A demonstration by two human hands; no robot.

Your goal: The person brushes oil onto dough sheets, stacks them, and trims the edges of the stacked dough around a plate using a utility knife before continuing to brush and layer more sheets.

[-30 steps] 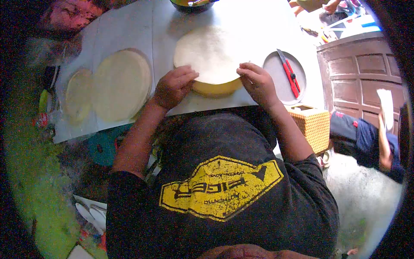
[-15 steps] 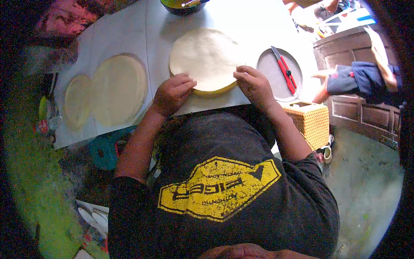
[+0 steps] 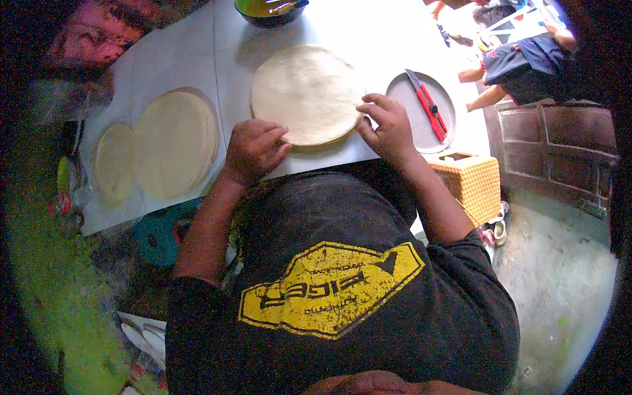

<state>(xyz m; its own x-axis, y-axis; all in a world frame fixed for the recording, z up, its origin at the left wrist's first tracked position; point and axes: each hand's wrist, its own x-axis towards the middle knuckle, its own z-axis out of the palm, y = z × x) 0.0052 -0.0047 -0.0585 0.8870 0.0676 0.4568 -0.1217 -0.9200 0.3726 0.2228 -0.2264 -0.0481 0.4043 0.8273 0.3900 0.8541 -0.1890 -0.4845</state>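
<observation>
A stack of thin, pale round sheets (image 3: pixel 306 92), perhaps flat dough rounds, lies on the white tabletop in front of me. My left hand (image 3: pixel 255 150) is at its near left edge, fingers curled and closed with the tips on the rim. At the right rim, my right hand (image 3: pixel 388 128) has thumb and forefinger closed on the edge, though the exact contact is hard to make out. Just right of that hand, a red utility knife (image 3: pixel 431 108) with its dark blade out lies across a round grey plate (image 3: pixel 401 99).
Left on the table (image 3: pixel 230 79) lie a larger pale round stack (image 3: pixel 176 145) and a smaller one (image 3: pixel 114 164). A dark bowl (image 3: pixel 270 16) holding a utensil stands at the back. A woven tissue box (image 3: pixel 477 184) sits near the right corner. Another person (image 3: pixel 526 69) is beyond it.
The near edge of the round sheets, raised a little before, now lies flatter. My left hand has drawn slightly back and left. The other person at the right has moved farther away.
</observation>
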